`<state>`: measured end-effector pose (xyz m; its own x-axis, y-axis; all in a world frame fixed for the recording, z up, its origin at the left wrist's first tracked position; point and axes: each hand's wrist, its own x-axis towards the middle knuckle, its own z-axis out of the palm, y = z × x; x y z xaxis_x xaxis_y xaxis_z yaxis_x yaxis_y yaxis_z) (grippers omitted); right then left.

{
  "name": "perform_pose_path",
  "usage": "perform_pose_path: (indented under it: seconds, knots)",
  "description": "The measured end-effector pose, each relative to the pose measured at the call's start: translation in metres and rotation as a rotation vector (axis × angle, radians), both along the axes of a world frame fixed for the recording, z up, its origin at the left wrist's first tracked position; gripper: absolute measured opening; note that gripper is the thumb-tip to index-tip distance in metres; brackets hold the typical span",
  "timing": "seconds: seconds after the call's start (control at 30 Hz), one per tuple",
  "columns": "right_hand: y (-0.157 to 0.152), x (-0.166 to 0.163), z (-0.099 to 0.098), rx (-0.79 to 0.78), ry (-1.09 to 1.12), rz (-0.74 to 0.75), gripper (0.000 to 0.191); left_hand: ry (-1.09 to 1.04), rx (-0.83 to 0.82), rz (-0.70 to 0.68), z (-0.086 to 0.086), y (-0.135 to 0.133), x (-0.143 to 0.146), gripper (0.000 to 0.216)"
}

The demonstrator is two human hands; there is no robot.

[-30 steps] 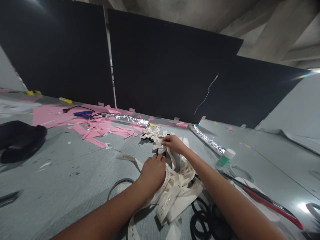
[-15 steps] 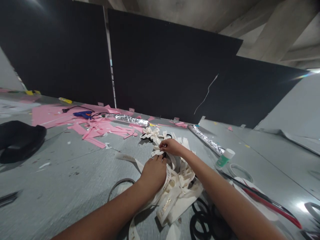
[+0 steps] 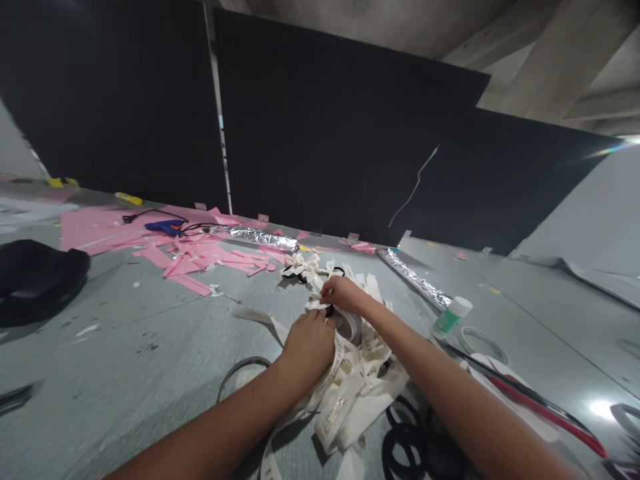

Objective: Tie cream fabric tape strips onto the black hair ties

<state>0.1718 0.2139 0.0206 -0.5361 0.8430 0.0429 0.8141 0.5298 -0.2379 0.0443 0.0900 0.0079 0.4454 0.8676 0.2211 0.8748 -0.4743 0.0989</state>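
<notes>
My right hand [image 3: 344,295] pinches a cream ribbon [image 3: 316,303] between thumb and fingertips. Just below it, my left hand [image 3: 309,343] has its fingers bent onto the same ribbon, partly hiding it. A black band, looking like a hair tie [image 3: 329,311], shows between the two hands. Under and beside my forearms lies a loose heap of cream ribbon [image 3: 343,400] with gold lettering. Several black hair ties [image 3: 403,447] lie near my right forearm. Beyond my hands sits a cluster of ribbon bows [image 3: 303,267] on black bands.
Pink scraps [image 3: 187,263] and a blue glue gun [image 3: 165,227] lie at the back left. Foil-wrapped strips [image 3: 415,277] rest near the black panel [image 3: 340,133]. On the right are a white-capped green bottle [image 3: 451,316], a tape roll [image 3: 483,345] and a red-and-black object [image 3: 545,407].
Both hands stay at the ribbon with almost no movement. My right fingertips have shifted very slightly to the right, and the view has moved a little.
</notes>
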Motion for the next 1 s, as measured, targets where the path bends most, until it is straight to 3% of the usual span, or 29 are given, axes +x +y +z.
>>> perform_pose_path:
  seconds: [0.13, 0.33, 0.53, 0.83, 0.9, 1.0]
  knots:
    - [0.000, 0.002, 0.004, 0.129, -0.042, 0.064, 0.012, -0.019, 0.039, -0.006, -0.002, 0.000, 0.000, 0.030]
    - [0.040, 0.026, 0.037, 0.034, 0.364, -0.098, 0.017, -0.011, 0.058, -0.023, -0.002, -0.001, -0.001, 0.024]
    - [0.078, 0.035, 0.064, 0.124, 0.445, -0.208, 0.019, -0.040, 0.012, -0.028, -0.003, 0.000, -0.002, 0.023]
    - [0.113, 0.014, 0.060, -0.129, 0.529, -0.164, 0.024, -0.039, -0.010, -0.022, -0.003, 0.002, -0.001, 0.023]
    - [0.121, 0.007, 0.057, -0.156, 0.653, -0.170, 0.024, -0.044, -0.018, -0.022, -0.004, 0.003, -0.001, 0.022]
    - [0.136, -0.004, 0.055, -0.187, 1.039, -0.185, 0.027, -0.050, -0.021, -0.026, -0.006, 0.004, 0.000, 0.022]
